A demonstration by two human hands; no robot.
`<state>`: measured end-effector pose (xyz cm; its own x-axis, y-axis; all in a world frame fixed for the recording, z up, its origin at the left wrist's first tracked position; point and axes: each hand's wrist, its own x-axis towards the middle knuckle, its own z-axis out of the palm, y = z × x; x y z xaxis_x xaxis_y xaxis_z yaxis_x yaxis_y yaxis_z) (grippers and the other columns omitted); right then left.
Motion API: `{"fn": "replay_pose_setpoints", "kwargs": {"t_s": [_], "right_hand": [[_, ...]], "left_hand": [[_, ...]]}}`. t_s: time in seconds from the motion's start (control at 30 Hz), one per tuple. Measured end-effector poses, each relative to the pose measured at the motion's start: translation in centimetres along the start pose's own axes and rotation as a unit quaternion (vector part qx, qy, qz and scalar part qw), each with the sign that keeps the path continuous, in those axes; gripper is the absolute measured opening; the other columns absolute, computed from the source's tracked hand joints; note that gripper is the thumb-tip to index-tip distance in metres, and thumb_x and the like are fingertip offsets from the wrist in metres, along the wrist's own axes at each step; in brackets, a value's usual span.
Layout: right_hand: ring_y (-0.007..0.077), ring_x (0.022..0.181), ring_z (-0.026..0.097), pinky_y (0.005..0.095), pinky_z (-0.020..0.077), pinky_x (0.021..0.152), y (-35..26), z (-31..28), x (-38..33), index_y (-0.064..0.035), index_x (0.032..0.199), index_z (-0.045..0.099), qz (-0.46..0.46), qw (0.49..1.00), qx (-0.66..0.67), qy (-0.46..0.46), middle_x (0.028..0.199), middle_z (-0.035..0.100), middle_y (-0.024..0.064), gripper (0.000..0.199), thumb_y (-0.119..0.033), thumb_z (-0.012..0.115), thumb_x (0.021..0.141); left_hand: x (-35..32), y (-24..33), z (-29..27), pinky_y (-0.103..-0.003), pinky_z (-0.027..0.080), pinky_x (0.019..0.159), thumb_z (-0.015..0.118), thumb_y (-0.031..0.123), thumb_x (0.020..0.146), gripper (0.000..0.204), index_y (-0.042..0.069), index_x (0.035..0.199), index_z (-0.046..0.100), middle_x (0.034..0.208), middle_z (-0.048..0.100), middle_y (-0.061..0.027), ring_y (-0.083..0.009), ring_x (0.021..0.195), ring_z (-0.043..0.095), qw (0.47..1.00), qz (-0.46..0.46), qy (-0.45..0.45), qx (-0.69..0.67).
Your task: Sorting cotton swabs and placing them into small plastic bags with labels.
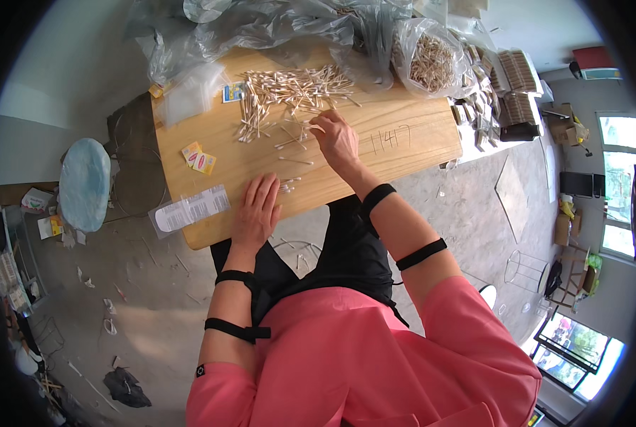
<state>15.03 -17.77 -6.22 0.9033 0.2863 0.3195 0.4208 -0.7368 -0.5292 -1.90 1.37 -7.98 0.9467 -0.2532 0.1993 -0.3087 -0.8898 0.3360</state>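
Observation:
A loose pile of cotton swabs [289,91] with wooden sticks and white tips lies toward the far side of the wooden table [403,158]. At the near edge of that pile, my right hand [337,141] is closed in a pinch, with a cotton swab [306,124] at its fingertips. My left hand [259,206] rests flat by the table's near edge, fingers stretched out. Against its right side lie a few swabs [288,185], partly hidden by the hand. One single swab [295,161] lies between the two hands.
Small yellow-and-white cards [198,158], a clear sleeve with a printed label [191,209] and clear plastic bags [188,96] lie on the left. Grey plastic sheeting [275,35] covers the far edge. A bag full of swabs [432,62] stands far right beside stacked swab packs [521,75].

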Motion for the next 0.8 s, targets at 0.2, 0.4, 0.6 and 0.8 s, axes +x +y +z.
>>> {"fn": "replay_pose_setpoints", "kwargs": {"t_s": [0.2, 0.4, 0.6, 0.8], "right_hand": [[0.0303, 0.085, 0.064, 0.0419, 0.0522, 0.069, -2.4, 0.0, -3.3, -0.0105, 0.087, 0.066, -0.020, 0.996, 0.043, -0.080, 0.095, 0.062, 0.0055, 0.009, -0.019, 0.066, 0.084], [0.0325, 0.085, 0.063, 0.0428, 0.0520, 0.071, -1.3, 1.0, -4.8, -0.0087, 0.087, 0.064, 0.053, 0.993, 0.056, -0.091, 0.093, 0.061, 0.0091, 0.011, -0.019, 0.064, 0.084], [0.0332, 0.083, 0.064, 0.0436, 0.0518, 0.071, -2.0, 2.2, -2.1, -0.0070, 0.085, 0.063, 0.068, 0.996, 0.011, -0.054, 0.092, 0.061, 0.0100, 0.014, -0.020, 0.065, 0.083], [0.0330, 0.084, 0.063, 0.0425, 0.0518, 0.071, -1.4, 0.5, -3.2, -0.0058, 0.086, 0.063, 0.052, 0.991, 0.062, -0.106, 0.093, 0.061, 0.0119, 0.015, -0.020, 0.066, 0.083]], "left_hand": [[-0.4, -0.5, 0.2, -0.042, 0.030, 0.117, 0.063, 0.020, 0.086, 0.058, 0.003, 0.139, 0.046, 0.146, 0.041, -0.0071, -0.0262, 0.137, 0.035, 1.000, -0.003, 0.001, 0.004], [-0.2, -0.3, 0.2, -0.042, 0.028, 0.118, 0.063, 0.020, 0.087, 0.057, 0.004, 0.139, 0.047, 0.146, 0.040, -0.0067, -0.0262, 0.138, 0.033, 1.000, -0.006, -0.011, -0.005], [0.0, 0.1, 0.2, -0.042, 0.027, 0.118, 0.062, 0.021, 0.088, 0.057, 0.005, 0.140, 0.046, 0.147, 0.039, -0.0060, -0.0260, 0.138, 0.033, 1.000, -0.003, -0.012, 0.004], [-0.3, -0.3, 0.2, -0.042, 0.027, 0.118, 0.062, 0.021, 0.087, 0.057, 0.005, 0.139, 0.046, 0.148, 0.039, -0.0058, -0.0256, 0.139, 0.033, 1.000, -0.010, -0.005, 0.009]]}}
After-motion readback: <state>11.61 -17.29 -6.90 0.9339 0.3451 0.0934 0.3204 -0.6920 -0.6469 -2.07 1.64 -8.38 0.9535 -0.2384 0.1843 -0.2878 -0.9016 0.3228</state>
